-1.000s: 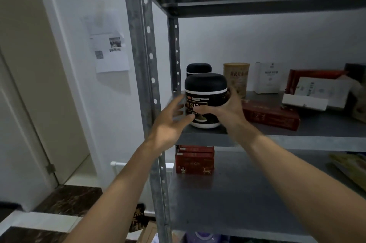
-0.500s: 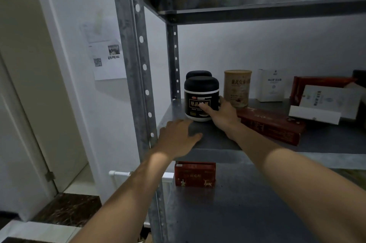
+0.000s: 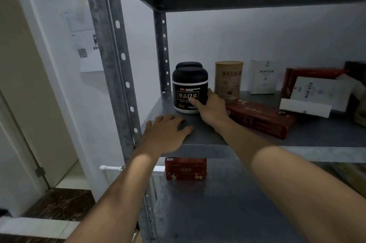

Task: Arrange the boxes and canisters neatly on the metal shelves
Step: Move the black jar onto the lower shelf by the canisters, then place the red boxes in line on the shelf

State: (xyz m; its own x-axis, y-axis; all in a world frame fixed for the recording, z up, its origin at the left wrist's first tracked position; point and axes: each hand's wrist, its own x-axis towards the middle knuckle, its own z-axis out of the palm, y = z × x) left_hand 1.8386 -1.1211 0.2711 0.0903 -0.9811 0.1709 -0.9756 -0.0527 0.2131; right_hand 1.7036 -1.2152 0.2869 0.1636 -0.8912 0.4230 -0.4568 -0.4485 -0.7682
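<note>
The right grip point(image 3: 210, 108) grasps the black canister point(image 3: 189, 90) low on its right side, thumb across the front label and fingers wrapped round behind. The canister stands upright on the middle shelf point(image 3: 316, 131) near its left end, gold lettering facing out. The left grip point(image 3: 166, 133) is released, lying palm down with fingers spread on the shelf's front edge, just in front of the canister and not touching it. Directly behind the canister stands a second black canister point(image 3: 189, 64), only its domed lid showing. To the right stands a tan canister point(image 3: 228, 80), then a small white box point(image 3: 262, 77) upright near the wall. A long red box point(image 3: 261, 120) lies flat beside the right wrist. Further right, a flat white box point(image 3: 318, 92) leans against a red box point(image 3: 313, 71). Below, another red box point(image 3: 186, 168) sits at the back left of the lower shelf point(image 3: 217, 213). A perforated metal post point(image 3: 114, 64) rises at the left, with a paper sheet point(image 3: 87, 50) on the wall beyond it.
</note>
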